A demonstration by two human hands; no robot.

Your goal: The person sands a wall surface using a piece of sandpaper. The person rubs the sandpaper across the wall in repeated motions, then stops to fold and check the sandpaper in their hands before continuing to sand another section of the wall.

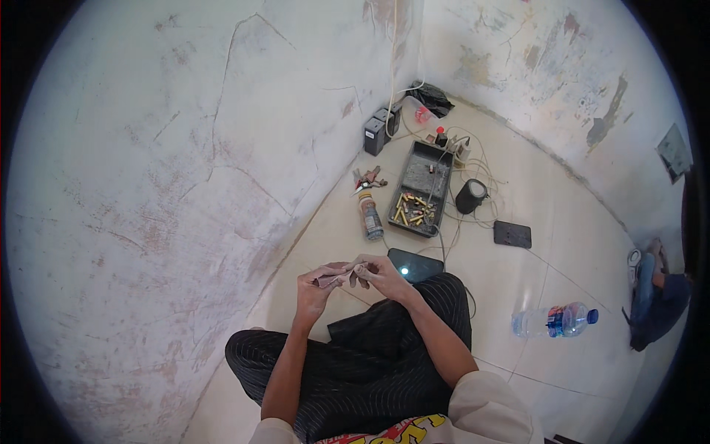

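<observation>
A small piece of pinkish-brown sheet material point(327, 281), perhaps sandpaper, is held between both hands above the crossed legs in dark striped trousers point(377, 355). My left hand point(321, 283) grips its left part, with the sheet curled under the fingers. My right hand point(377, 275) pinches the other end between thumb and fingers. Both hands look dusty and nearly touch. Just beyond them, a dark phone or tablet point(424, 265) with a bright spot on it lies on the tiled floor, partly behind the right knee.
Ahead are a black tray point(392, 213) holding cigarette butts, a labelled bottle point(370, 216), a black cylindrical speaker or cup point(471, 196) and tangled cables point(482, 166). A phone point(512, 234) and plastic water bottle point(566, 321) lie right. A patchy, cracked wall point(166, 222) stands close on the left.
</observation>
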